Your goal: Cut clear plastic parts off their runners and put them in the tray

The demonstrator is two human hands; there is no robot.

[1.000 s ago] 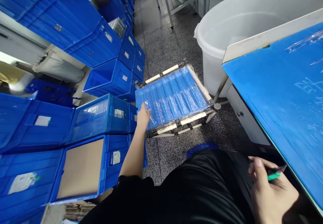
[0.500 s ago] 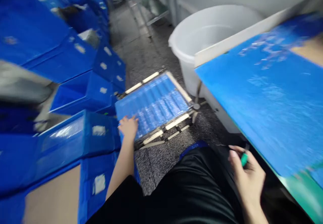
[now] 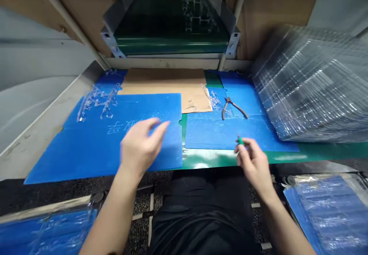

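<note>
My left hand point(image 3: 140, 146), slightly blurred, hovers above a blue plastic sheet point(image 3: 86, 147) on the bench. Its thumb and forefinger are apart, and no object shows in it. My right hand point(image 3: 253, 161) is closed around a small green-handled tool point(image 3: 240, 140) with a short thin tip, at the bench's front edge. Most of that tool is hidden by the fingers. Beyond this hand, a pair of nippers point(image 3: 232, 105) lies with handles spread. Clear plastic sprue pieces point(image 3: 99, 100) rest at the sheet's far left, and a smaller clear bit point(image 3: 215, 101) is beside the nippers.
A green conveyor belt point(image 3: 169, 42) carrying clear parts point(image 3: 197, 8) ends behind brown cardboard point(image 3: 163, 79). Stacked clear trays point(image 3: 319, 82) stand at right. Low racks hold a left tray point(image 3: 57, 232) and a right tray point(image 3: 327, 209) beside my legs.
My view has swung from the aisle with blue bins round to the bench. My left hand has left the tray on the rack and is over the bench. My right hand still holds the green-handled tool.
</note>
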